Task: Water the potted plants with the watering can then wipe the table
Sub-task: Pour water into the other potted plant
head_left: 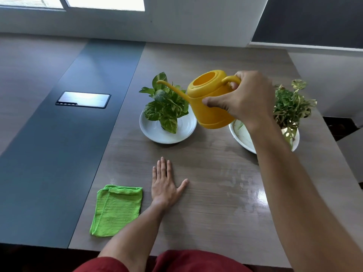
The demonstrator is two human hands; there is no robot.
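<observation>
The right hand (pixel 243 99) grips the curved handle of a smooth yellow plastic watering can (pixel 210 103), fingers curled through the loop and thumb laid along the rounded body; the can is held off the surface and tilted, its thin tapered spout (pixel 172 89) reaching out from the hand over the broad, glossy, variegated leaves of a pothos plant (pixel 165 105) that stands in a shallow round white dish (pixel 155 132). Under the right forearm sits a second white dish (pixel 241 138) with a bushier plant (pixel 290 107) of small mottled leaves. The left hand (pixel 167 183) lies flat and spread, palm down, on the wood-grain laminate worktop (pixel 206 203). Just outside its little finger lies a folded lime-green terry cloth (pixel 117 211), nubbly, with stitched edges. Between the two hands the worktop shows shiny wet streaks (pixel 245 183). Beyond the cloth a dark blue-grey matte strip (pixel 59 154) runs lengthwise, holding a glossy rectangular panel (pixel 83 99). Pale walls and a window (pixel 104 2) stand past the far edge. The near edge runs just in front of the person's red clothing (pixel 186 262).
</observation>
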